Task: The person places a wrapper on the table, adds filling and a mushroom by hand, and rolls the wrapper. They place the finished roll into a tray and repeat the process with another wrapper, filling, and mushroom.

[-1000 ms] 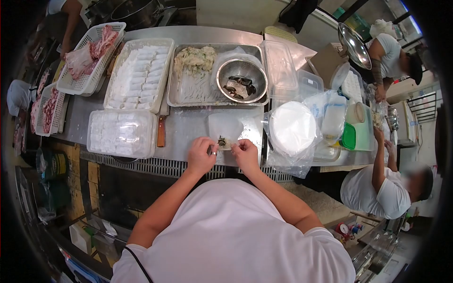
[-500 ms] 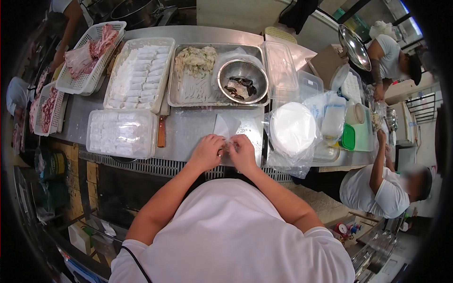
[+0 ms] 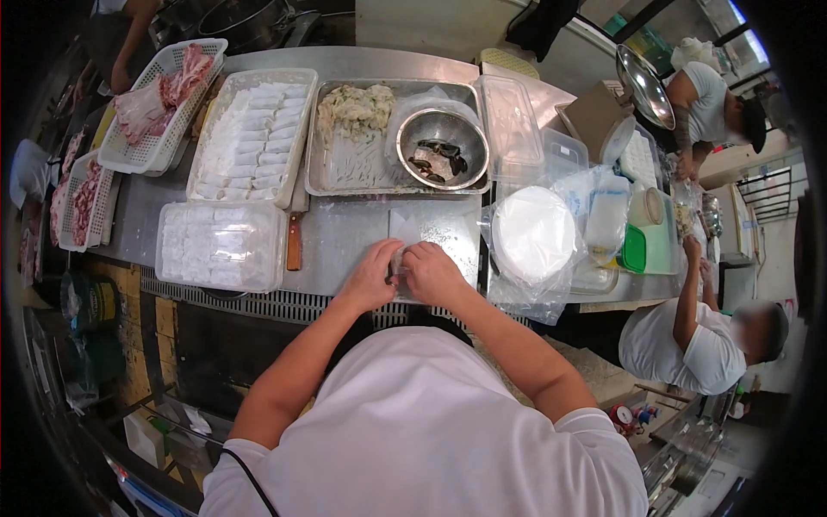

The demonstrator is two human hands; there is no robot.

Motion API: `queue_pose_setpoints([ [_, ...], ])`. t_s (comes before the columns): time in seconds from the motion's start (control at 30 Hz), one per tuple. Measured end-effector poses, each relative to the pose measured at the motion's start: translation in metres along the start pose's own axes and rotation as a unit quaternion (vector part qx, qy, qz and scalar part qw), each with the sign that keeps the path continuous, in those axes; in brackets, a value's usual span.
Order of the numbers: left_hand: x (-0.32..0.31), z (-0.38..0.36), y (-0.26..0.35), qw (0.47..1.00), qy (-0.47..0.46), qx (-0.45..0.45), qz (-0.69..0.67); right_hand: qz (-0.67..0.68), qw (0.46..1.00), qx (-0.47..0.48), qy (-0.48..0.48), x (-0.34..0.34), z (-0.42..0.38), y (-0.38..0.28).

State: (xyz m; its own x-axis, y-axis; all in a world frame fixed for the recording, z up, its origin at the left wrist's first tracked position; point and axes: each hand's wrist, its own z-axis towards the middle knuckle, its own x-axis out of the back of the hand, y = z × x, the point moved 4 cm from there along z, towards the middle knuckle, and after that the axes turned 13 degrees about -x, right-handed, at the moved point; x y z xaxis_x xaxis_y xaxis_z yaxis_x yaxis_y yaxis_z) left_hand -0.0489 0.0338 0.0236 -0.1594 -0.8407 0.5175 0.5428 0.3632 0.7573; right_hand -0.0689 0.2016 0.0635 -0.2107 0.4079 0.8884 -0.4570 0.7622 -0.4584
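My left hand (image 3: 372, 274) and my right hand (image 3: 433, 272) are close together over the steel table, fingers curled in on a thin white spring roll wrapper (image 3: 400, 227). Its far end sticks out flat past my fingertips; the part between my hands is mostly hidden. Beyond them, a metal tray (image 3: 353, 185) holds a mound of pale filling (image 3: 355, 110) and a steel bowl (image 3: 476, 164) with dark pieces in it. White rolls (image 3: 263, 138) lie in rows in a floury tub (image 3: 200, 155) to the left. Right of my hands is a stack of round white wrappers (image 3: 534, 234) in plastic.
A lidded box of rolls (image 3: 220, 247) stands at front left, beside a knife with a wooden handle (image 3: 295, 241). White baskets (image 3: 129, 159) of raw meat are at far left. Clear containers (image 3: 510, 116) and a green lid (image 3: 635, 248) lie right. Co-workers (image 3: 680, 345) stand at the right.
Both hands have shifted slightly left and nearer each other. Less of the wrapper shows beyond my fingers, and its far end looks narrower.
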Motion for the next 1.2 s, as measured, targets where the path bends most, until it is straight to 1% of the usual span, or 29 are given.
queue_pose_setpoints([
  [0.07,0.002,0.002,-0.001,0.999,-0.034,0.0,-0.001,-0.011,1.0,0.007,-0.012,0.001,0.001,0.001],
  [0.13,0.008,0.006,0.0,0.996,-0.079,-0.003,0.035,-0.021,0.999,0.006,-0.025,0.001,-0.001,0.002],
  [0.23,0.016,0.006,0.004,0.988,-0.132,-0.015,0.073,0.089,0.996,-0.004,0.012,0.014,-0.01,0.004],
  [0.33,0.023,0.006,0.015,0.984,-0.152,-0.036,0.086,0.083,0.994,-0.068,0.009,0.028,-0.027,0.008],
  [0.43,0.02,-0.007,0.021,0.979,-0.172,-0.067,0.091,0.027,0.997,-0.067,-0.033,0.03,-0.046,0.006],
  [0.47,0.016,-0.013,0.024,0.976,-0.181,-0.08,0.092,0.014,0.998,-0.053,-0.041,0.027,-0.051,0.003],
  [0.57,-0.001,-0.032,0.023,0.973,-0.173,-0.112,0.102,-0.026,0.998,-0.02,-0.058,0.008,-0.064,0.002],
  [0.63,-0.008,-0.04,0.022,0.975,-0.143,-0.129,0.109,-0.051,0.997,-0.012,-0.061,-0.008,-0.07,0.004],
  [0.77,-0.005,-0.039,0.023,0.984,-0.075,-0.136,0.084,-0.004,1.0,0.0,0.028,-0.01,-0.077,0.004],
  [0.87,-0.004,-0.033,0.025,0.983,-0.034,-0.164,0.08,0.017,0.997,-0.001,0.081,-0.007,-0.076,0.003],
  [0.93,-0.006,-0.03,0.027,0.983,-0.021,-0.154,0.093,0.017,0.995,0.001,0.101,-0.01,-0.072,0.005],
  [1.03,-0.013,-0.023,0.021,0.987,-0.009,-0.123,0.106,-0.014,0.996,-0.051,0.066,-0.013,-0.063,0.012],
  [1.13,-0.016,-0.01,0.018,0.99,-0.015,-0.078,0.12,0.048,0.988,-0.113,0.096,-0.013,-0.054,0.011],
  [1.2,-0.015,-0.001,0.017,0.989,-0.034,-0.053,0.132,0.033,0.988,-0.085,0.125,-0.001,-0.056,-0.001],
])
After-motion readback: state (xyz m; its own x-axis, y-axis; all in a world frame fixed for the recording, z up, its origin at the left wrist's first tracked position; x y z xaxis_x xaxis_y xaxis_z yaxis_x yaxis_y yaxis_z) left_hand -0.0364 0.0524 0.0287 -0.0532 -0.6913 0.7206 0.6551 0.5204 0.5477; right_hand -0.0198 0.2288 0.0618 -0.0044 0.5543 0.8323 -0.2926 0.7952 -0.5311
